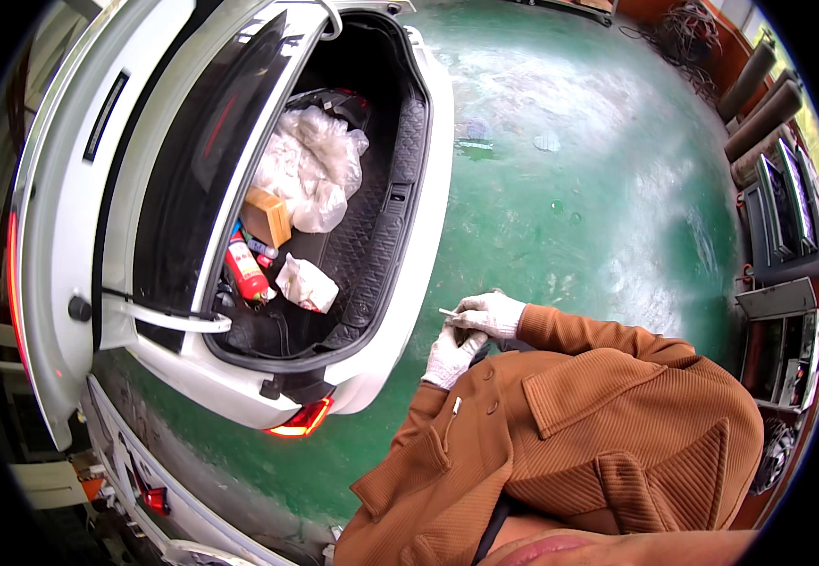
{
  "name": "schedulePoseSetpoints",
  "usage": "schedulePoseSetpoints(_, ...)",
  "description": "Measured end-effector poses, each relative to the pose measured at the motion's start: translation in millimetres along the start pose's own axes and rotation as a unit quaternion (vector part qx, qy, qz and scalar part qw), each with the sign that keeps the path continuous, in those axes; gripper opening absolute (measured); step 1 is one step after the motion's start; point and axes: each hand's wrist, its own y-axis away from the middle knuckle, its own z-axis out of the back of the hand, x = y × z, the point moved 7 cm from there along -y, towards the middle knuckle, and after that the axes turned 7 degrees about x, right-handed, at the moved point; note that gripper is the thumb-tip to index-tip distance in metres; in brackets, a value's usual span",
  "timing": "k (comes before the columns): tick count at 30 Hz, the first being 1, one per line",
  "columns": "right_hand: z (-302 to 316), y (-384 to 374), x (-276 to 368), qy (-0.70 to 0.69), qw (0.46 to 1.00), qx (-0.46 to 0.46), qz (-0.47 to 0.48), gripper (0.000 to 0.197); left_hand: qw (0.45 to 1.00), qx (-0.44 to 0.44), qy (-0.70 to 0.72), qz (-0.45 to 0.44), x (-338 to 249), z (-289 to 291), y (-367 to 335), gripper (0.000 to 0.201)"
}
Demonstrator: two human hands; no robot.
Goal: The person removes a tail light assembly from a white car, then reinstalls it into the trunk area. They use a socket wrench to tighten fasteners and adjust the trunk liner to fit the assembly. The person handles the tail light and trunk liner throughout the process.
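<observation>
Grn painted floor (560, 255); wht car (440, 170), trunk lid up. Blk quilted trunk (358, 250) has crumpled translucent plastic bag (315, 170), tan rectangular block (268, 217), red cylindrical extinguisher (246, 269). Brn ribbed jacket (598, 396) on wearer, near rear bumper. R hand (492, 314), wht knit glove: fingers nearly closed, pinching thin wht stick-like pc (446, 312), outside trunk. L hand (452, 357), same glove, just below: fingers bent, grip can't tell.

No words or numbers legible. Red fire extinguisher (248, 272), at eight o'clock in car trunk (358, 241): pale label, print too small to read. Crumpled white packet (307, 285), at six o'clock there: reddish marks, unreadable.
</observation>
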Motion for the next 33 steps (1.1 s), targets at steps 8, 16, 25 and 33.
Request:
schedulePoseSetpoints(8, 86, -39, -69, -0.109, 0.993, 0.032, -0.012, 0.055, 0.975, -0.032, -0.119, 0.187, 17, 27, -74, 0.021)
schedulePoseSetpoints(16, 300, -47, -221, -0.198, 0.964, -0.097, -0.147, 0.038, 0.930, -0.196, -0.010, 0.310, 102, 88, -149, 0.012)
schedulePoseSetpoints(25, 486, -79, -272, -0.254, 0.909, -0.270, -0.191, 0.037, 0.904, -0.213, -0.076, 0.363, 106, 245, -366, 0.017)
schedulePoseSetpoints(33, 504, -110, -311, -0.298, 0.836, -0.288, -0.359, 0.036, 0.845, -0.268, -0.186, 0.424, 198, 383, -528, 0.026)
